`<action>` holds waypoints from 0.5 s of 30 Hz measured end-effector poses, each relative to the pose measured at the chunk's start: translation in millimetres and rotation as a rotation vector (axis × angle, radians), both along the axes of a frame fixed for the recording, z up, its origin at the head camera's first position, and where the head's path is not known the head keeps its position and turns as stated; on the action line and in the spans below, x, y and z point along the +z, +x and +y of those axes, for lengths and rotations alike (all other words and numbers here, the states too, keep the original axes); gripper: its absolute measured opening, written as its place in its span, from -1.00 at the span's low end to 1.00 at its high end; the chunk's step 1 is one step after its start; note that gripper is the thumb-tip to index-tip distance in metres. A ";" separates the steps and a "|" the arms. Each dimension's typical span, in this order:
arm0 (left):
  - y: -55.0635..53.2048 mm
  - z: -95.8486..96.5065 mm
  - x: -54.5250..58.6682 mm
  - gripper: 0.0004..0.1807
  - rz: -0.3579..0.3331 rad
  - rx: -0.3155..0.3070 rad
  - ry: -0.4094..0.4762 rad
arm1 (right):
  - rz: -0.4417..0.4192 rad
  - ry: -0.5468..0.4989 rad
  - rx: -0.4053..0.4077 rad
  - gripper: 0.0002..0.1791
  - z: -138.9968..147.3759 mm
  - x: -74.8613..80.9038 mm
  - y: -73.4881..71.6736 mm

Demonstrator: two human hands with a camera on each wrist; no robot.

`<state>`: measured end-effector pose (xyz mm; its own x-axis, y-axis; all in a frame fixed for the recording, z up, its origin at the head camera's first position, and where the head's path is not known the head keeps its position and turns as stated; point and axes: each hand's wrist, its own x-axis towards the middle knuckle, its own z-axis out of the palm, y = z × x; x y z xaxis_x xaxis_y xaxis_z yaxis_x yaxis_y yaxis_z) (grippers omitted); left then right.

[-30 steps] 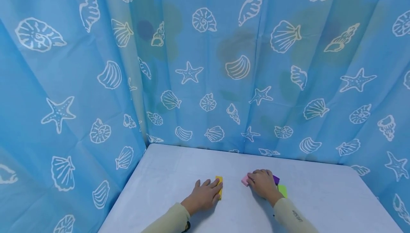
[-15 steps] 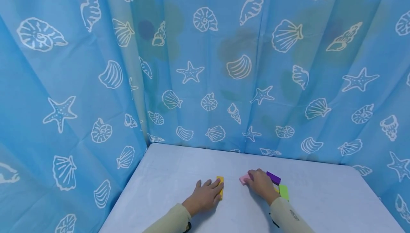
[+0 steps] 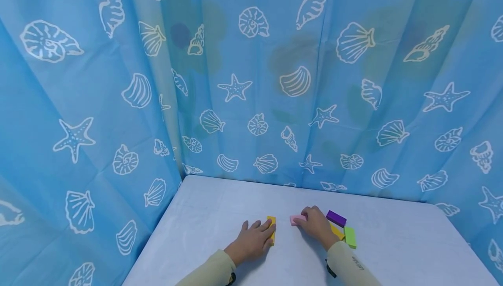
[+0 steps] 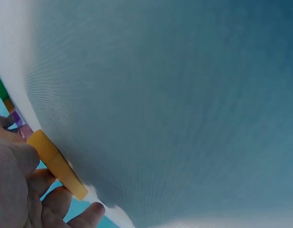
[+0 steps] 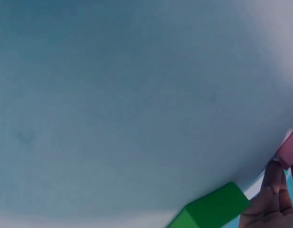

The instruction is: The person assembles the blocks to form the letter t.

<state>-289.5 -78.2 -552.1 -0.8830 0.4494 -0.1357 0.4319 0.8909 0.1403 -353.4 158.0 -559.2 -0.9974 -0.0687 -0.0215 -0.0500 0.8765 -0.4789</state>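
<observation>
My left hand (image 3: 251,241) lies over a yellow block (image 3: 273,236) on the white table, its fingers loosely spread and touching the block. In the left wrist view a seam crosses the yellow block (image 4: 61,166), with the thumb near one end and the fingertips along its side. Right of it, my right hand (image 3: 317,225) pinches a pink block (image 3: 295,221) between thumb and fingers, low over the table. The pink block (image 5: 289,151) shows only at the right edge of the right wrist view. Part of it is hidden by the fingers.
Just right of my right hand lie a purple block (image 3: 336,218), another yellow block (image 3: 336,232) partly hidden by the wrist, and a green block (image 3: 350,237). The white table (image 3: 220,203) meets a blue shell-print curtain (image 3: 251,102) at its back and left edges.
My right hand has slid the pink block leftward, closer to the left hand's yellow block, and turned it more level. The purple, green and yellow blocks are more uncovered. The left hand stays put.
</observation>
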 end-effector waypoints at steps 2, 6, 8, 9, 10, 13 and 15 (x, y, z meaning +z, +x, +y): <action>1.1 0.2 1.0 -0.43 -0.003 -0.001 0.006 | 0.003 -0.016 0.008 -0.52 0.3 0.1 0.9; 2.7 -0.5 3.0 -0.43 -0.002 -0.010 0.016 | -0.015 -0.062 0.020 -0.61 1.5 2.1 1.8; 2.8 -1.3 3.7 -0.43 0.004 -0.013 0.017 | -0.025 -0.082 0.022 -0.64 1.4 3.7 1.9; 2.5 -1.7 3.6 -0.43 0.008 -0.013 0.016 | -0.026 -0.091 0.024 -0.65 1.0 4.7 1.8; 2.0 -2.1 3.4 -0.43 0.007 -0.011 0.019 | -0.023 -0.093 0.029 -0.65 0.5 5.5 1.5; 0.3 -2.5 1.7 -0.43 -0.007 -0.007 0.029 | -0.017 -0.084 0.025 -0.65 -1.8 5.8 1.3; -1.0 -2.4 -0.2 -0.43 -0.023 -0.006 0.039 | -0.011 -0.076 0.018 -0.65 -3.5 4.5 0.7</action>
